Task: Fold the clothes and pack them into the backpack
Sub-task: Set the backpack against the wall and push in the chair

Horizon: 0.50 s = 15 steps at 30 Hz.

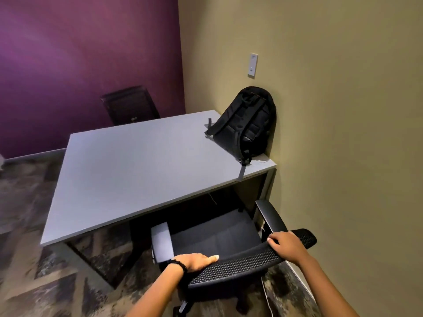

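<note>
A small room has a purple wall [68, 53] at the far side, a beige wall [343, 110] on the right and a patterned carpet [27, 225]. A grey table [137, 168] stands with its right edge against the beige wall. The black backpack [247, 124] sits on the table's far right corner, leaning upright on that wall with its shoulder straps facing the person; one strap [241, 175] hangs over the near edge. An office chair [217, 239] stands at the near right corner, its seat partly under the table. The left hand [194, 261], with a dark band at the wrist, and the right hand [286, 245] both grip the top of the chair's mesh backrest [238, 266], fingers curled over its edge, well apart. A dark chair [130, 106] stands beyond the far edge by the purple wall.
</note>
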### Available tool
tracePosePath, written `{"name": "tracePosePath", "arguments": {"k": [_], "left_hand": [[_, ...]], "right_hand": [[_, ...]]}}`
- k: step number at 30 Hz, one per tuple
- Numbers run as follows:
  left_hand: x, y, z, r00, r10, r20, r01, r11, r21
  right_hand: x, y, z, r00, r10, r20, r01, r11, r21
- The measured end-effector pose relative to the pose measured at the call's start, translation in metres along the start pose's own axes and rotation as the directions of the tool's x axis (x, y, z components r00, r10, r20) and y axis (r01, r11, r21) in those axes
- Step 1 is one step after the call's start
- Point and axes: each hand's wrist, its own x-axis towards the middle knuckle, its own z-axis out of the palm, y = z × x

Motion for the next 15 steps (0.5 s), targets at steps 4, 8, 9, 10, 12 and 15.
{"name": "tracePosePath", "arguments": {"k": [4, 8, 9, 10, 12, 15], "left_hand": [[-0.003, -0.001, 0.016, 0.99, -0.051, -0.131, 0.046, 0.998, -0.042], [-0.009, -0.001, 0.034, 0.939, -0.111, -0.326, 0.124, 0.992, 0.02], [-0.011, -0.001, 0.04, 0.92, -0.119, -0.374, 0.137, 0.99, 0.021], [-0.012, -0.003, 0.047, 0.899, -0.121, -0.422, 0.14, 0.99, 0.015], [-0.014, -0.008, 0.061, 0.854, -0.123, -0.506, 0.148, 0.989, 0.009], [-0.019, -0.012, 0.079, 0.779, -0.093, -0.62, 0.146, 0.989, 0.035]], "right_hand": [[-0.004, -0.002, 0.005, 0.993, -0.017, -0.113, 0.023, 0.998, 0.052], [-0.009, -0.003, 0.007, 0.987, -0.053, -0.149, 0.066, 0.994, 0.085], [-0.01, -0.002, 0.008, 0.988, -0.069, -0.141, 0.082, 0.993, 0.086], [-0.012, -0.002, 0.008, 0.987, -0.086, -0.136, 0.098, 0.991, 0.085], [-0.015, -0.003, 0.01, 0.983, -0.122, -0.134, 0.134, 0.987, 0.084], [-0.023, -0.005, 0.015, 0.974, -0.167, -0.156, 0.18, 0.98, 0.078]]}}
